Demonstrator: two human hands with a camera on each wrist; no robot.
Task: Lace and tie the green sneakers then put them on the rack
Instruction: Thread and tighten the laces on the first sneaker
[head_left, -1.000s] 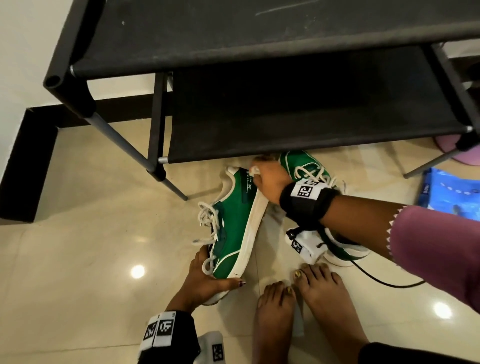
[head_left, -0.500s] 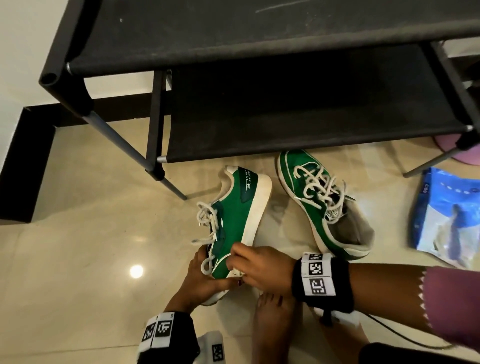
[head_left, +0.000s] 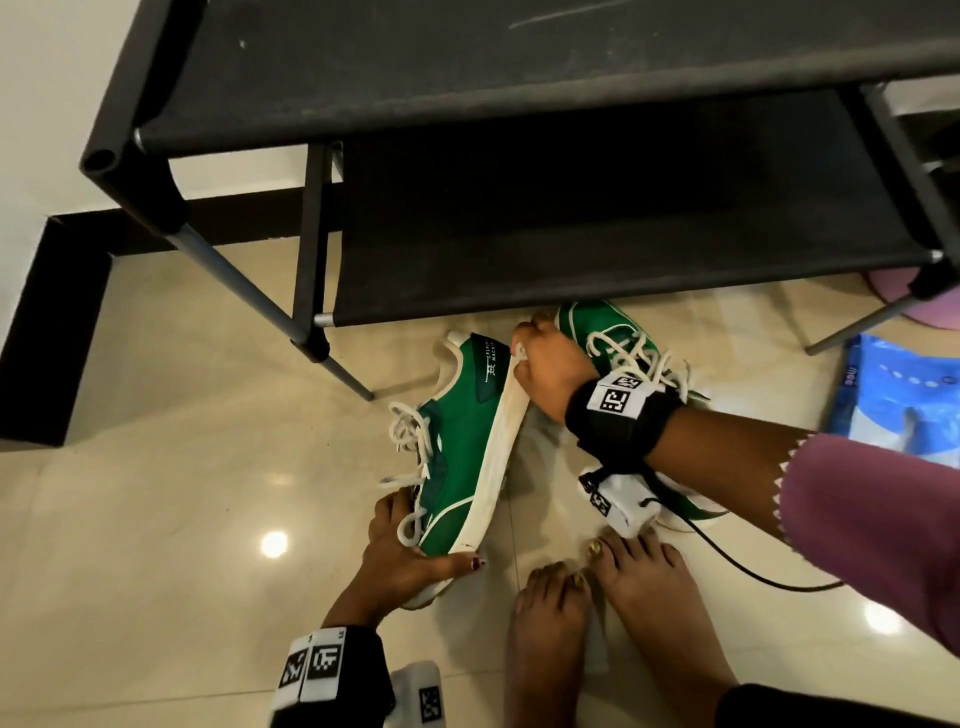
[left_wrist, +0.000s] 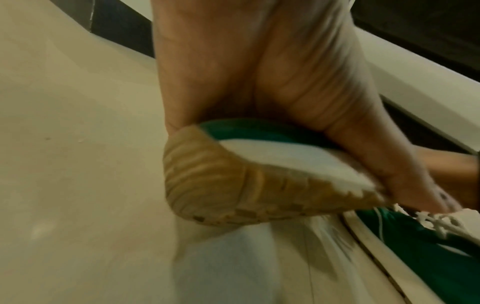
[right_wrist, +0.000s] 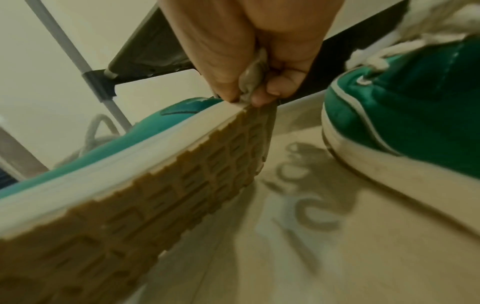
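One green sneaker (head_left: 457, 457) with a white sole and loose white laces is tipped on its side on the floor, sole facing right. My left hand (head_left: 415, 545) grips its toe (left_wrist: 233, 181), thumb under the sole edge. My right hand (head_left: 545, 364) pinches a small grey wad (right_wrist: 253, 76) against the sole edge at the heel (right_wrist: 241, 111). The second green sneaker (head_left: 608, 327) stands upright behind my right wrist, partly hidden, laces loose. The black rack (head_left: 571, 249) stands just beyond both shoes, its shelves bare.
My bare feet (head_left: 571, 623) are right beside the tipped shoe. A rack leg (head_left: 332, 364) slants down to the floor left of the heel. A blue bag (head_left: 898, 389) and a pink object (head_left: 893, 291) lie at the right. A cable (head_left: 753, 571) trails from my right wrist.
Half a second ago my right hand was at the toe beside the left hand; it has moved back along the sole edge to the heel. The left hand keeps its grip.
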